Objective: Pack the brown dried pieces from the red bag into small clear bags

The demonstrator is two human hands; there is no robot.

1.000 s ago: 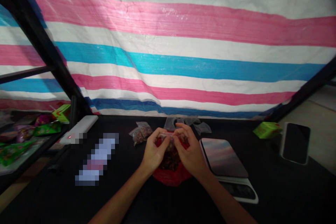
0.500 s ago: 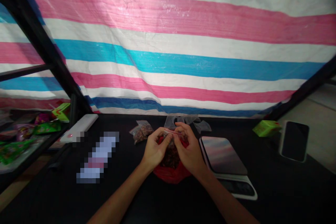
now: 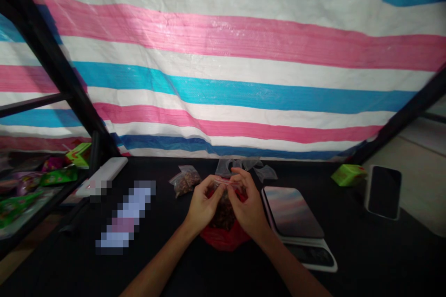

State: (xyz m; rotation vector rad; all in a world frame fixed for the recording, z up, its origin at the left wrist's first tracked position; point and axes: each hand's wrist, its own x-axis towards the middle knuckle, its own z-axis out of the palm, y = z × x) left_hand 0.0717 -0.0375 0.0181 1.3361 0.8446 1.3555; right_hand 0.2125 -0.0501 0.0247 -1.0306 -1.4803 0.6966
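Note:
Both my hands hold a small clear zip bag [image 3: 223,200] filled with dark brown pieces, above a red plastic bag [image 3: 223,237] on the black table [image 3: 209,274]. My left hand [image 3: 201,205] pinches the bag's top edge from the left, fingers closed. My right hand [image 3: 245,205] pinches the same top strip from the right, fingers closed. A second filled clear bag [image 3: 184,180] lies just left of my hands. Empty clear bags [image 3: 244,167] lie behind them.
A kitchen scale [image 3: 296,218] with a shiny platform sits right of my hands. A green box [image 3: 348,175] and a dark phone [image 3: 383,191] stand at the far right. A white flat device [image 3: 102,176] and green packets [image 3: 55,174] are at the left. A striped tarp [image 3: 226,65] hangs behind.
My fingers have shifted slightly along the top strip of the clear bag. The view has tilted a little; the hands stay in the same place.

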